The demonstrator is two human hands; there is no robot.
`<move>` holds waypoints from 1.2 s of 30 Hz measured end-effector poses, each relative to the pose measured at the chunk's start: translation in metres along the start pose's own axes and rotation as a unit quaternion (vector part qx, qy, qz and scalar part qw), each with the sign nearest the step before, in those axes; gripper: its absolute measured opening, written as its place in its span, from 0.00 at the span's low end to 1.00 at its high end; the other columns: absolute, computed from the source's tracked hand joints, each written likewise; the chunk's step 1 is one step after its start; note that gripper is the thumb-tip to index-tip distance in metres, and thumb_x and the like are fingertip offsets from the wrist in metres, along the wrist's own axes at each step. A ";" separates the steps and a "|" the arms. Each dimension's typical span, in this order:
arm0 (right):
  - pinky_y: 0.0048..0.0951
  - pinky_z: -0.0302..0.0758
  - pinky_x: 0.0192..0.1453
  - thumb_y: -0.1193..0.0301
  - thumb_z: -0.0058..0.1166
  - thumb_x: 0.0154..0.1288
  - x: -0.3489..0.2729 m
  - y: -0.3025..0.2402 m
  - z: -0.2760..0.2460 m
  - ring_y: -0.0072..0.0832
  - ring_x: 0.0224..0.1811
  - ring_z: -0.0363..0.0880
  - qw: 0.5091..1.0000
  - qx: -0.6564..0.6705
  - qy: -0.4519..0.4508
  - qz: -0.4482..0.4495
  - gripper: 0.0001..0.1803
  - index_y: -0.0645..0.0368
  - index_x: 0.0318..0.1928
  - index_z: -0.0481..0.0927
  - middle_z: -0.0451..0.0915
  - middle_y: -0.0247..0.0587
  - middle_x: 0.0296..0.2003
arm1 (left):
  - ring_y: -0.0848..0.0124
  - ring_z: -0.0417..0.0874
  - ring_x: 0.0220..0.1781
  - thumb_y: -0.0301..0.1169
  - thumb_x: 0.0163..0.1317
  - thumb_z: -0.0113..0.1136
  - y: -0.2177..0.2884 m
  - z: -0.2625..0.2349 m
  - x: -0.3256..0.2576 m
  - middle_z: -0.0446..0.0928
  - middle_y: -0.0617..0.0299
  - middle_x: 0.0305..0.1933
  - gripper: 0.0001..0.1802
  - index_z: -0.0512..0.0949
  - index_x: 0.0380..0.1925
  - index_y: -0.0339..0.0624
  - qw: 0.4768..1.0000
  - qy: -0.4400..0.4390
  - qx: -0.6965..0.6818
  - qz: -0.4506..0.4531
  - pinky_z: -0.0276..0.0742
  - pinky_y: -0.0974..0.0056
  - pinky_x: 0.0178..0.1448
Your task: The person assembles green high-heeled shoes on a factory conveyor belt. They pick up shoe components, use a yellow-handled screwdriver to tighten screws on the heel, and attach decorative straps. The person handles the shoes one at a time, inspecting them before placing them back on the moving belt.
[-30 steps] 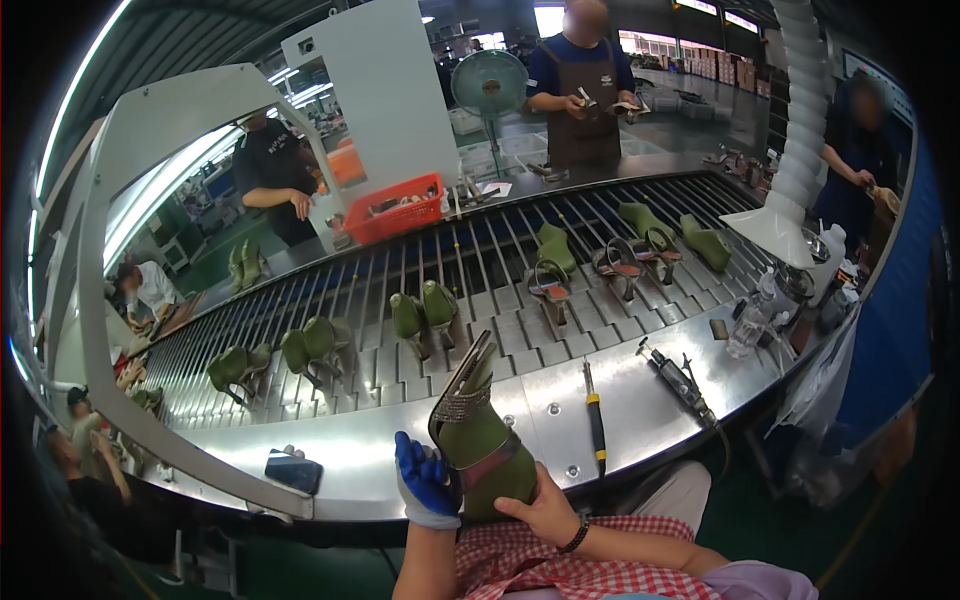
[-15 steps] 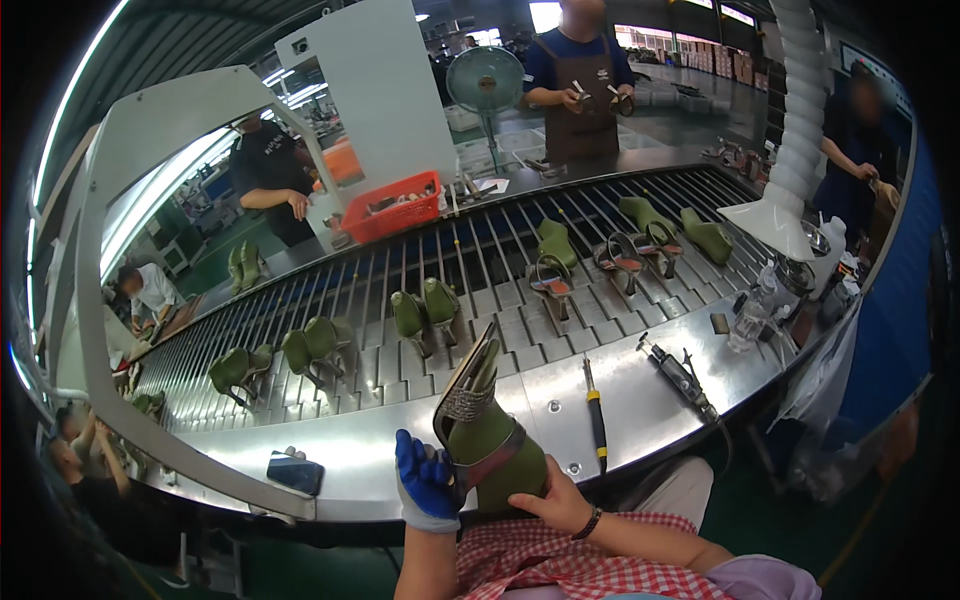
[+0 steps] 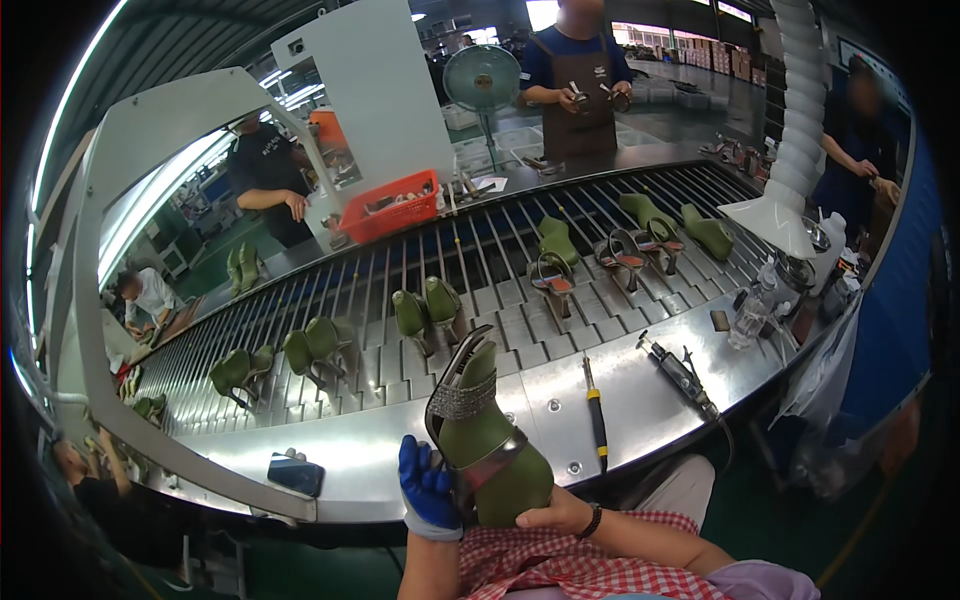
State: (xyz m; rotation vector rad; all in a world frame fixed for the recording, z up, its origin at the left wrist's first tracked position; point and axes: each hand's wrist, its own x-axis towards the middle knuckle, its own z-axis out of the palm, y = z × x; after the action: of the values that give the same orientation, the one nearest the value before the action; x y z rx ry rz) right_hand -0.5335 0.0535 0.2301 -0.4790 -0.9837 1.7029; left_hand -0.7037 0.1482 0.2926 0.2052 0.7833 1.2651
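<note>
A high-heeled sandal (image 3: pixel 464 400) on a green shoe last (image 3: pixel 515 495) is in front of me, toe up and tilted left. It has a glittering band near the toe and a dark, shiny strap lower down. My left hand (image 3: pixel 430 492), in a blue-and-grey glove, is closed on the sandal's sole and heel side; the shoe partly hides its fingers. My bare right hand (image 3: pixel 558 513) grips the last's lower end, its thumb on the near face. A yellow-and-black handled tool (image 3: pixel 597 430) lies on the metal ledge to the right.
A slatted conveyor (image 3: pixel 380 355) carries several green lasts and sandals. On the ledge are a phone (image 3: pixel 295 473), a pneumatic tool (image 3: pixel 680 377) and a clear bottle (image 3: pixel 752 318). A white duct (image 3: pixel 795 130) hangs at right. Beyond stand a red basket (image 3: pixel 392 205) and co-workers.
The sandal and last have turned in my hands, so more of the banded upper faces me. My left glove's fingers have shifted slightly along the sole side.
</note>
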 end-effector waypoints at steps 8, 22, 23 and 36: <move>0.30 0.77 0.48 0.76 0.53 0.59 0.012 0.012 0.030 0.26 0.46 0.78 0.973 0.183 0.119 0.070 0.21 0.65 0.55 0.73 0.79 0.41 0.47 | 0.81 0.56 0.13 0.45 0.66 0.58 0.006 -0.025 0.052 0.55 0.75 0.10 0.24 0.61 0.14 0.56 0.990 -0.056 -0.030 -0.126 0.54 0.74 0.18; 0.23 0.73 0.28 0.76 0.53 0.57 0.021 -0.013 0.022 0.20 0.24 0.73 0.995 0.004 0.083 0.063 0.13 0.64 0.43 0.76 0.76 0.37 0.31 | 0.83 0.51 0.10 0.44 0.69 0.54 0.012 -0.001 0.086 0.56 0.77 0.11 0.21 0.66 0.17 0.54 0.979 -0.137 0.023 -0.147 0.55 0.75 0.19; 0.23 0.73 0.28 0.76 0.53 0.57 0.020 -0.014 0.021 0.20 0.25 0.73 0.994 0.043 0.084 0.060 0.12 0.64 0.43 0.76 0.76 0.36 0.31 | 0.83 0.54 0.10 0.44 0.70 0.52 0.016 0.000 0.085 0.60 0.75 0.12 0.19 0.69 0.20 0.52 0.969 -0.195 0.019 -0.152 0.61 0.74 0.22; 0.24 0.75 0.45 0.74 0.58 0.55 -0.040 -0.016 0.029 0.23 0.41 0.77 0.966 0.164 0.048 0.192 0.29 0.65 0.59 0.70 0.78 0.40 0.43 | 0.86 0.60 0.15 0.41 0.70 0.52 0.100 0.038 0.178 0.58 0.76 0.13 0.12 0.78 0.30 0.51 0.975 -0.129 0.005 0.183 0.60 0.74 0.24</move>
State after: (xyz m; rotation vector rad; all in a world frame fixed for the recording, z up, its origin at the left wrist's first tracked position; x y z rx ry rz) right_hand -0.5308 0.0073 0.2538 -0.5500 -0.5433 2.1209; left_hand -0.7422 0.3523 0.3018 0.5301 0.5406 1.5446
